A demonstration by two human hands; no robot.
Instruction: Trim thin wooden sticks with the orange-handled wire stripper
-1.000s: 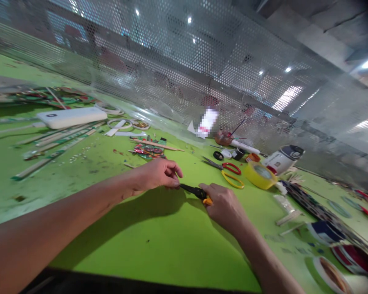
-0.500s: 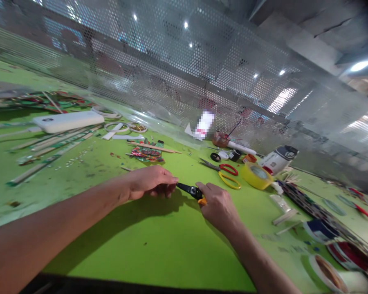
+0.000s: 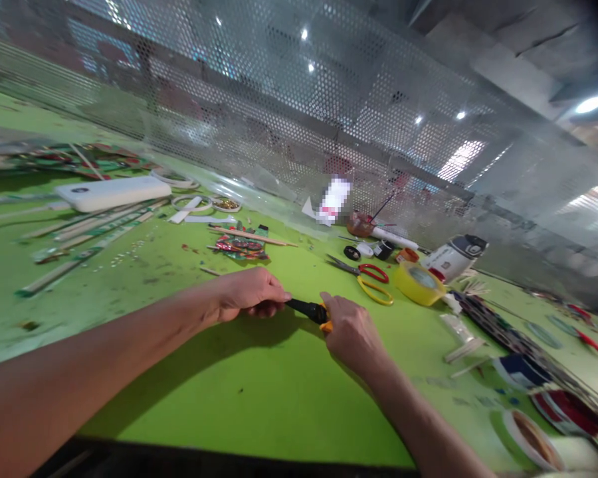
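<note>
My right hand (image 3: 351,332) is closed round the orange handle of a small black cutting tool (image 3: 306,309) that lies low over the green table (image 3: 259,392). Its black tip points left into my left hand (image 3: 252,292). My left hand rests on the table with its fingers curled and pinched at the tool's tip; whatever small piece it holds there is hidden by the fingers.
Red and yellow scissors (image 3: 371,282) and a yellow tape roll (image 3: 421,283) lie just right of my hands. A white flat box (image 3: 112,192), wooden strips (image 3: 94,229), coloured scraps (image 3: 242,245) and small pots sit further back. A perforated metal screen (image 3: 303,106) closes the far side.
Both hands stayed together at the tool, shifting slightly; my left fingers have curled more tightly over the tool's tip.
</note>
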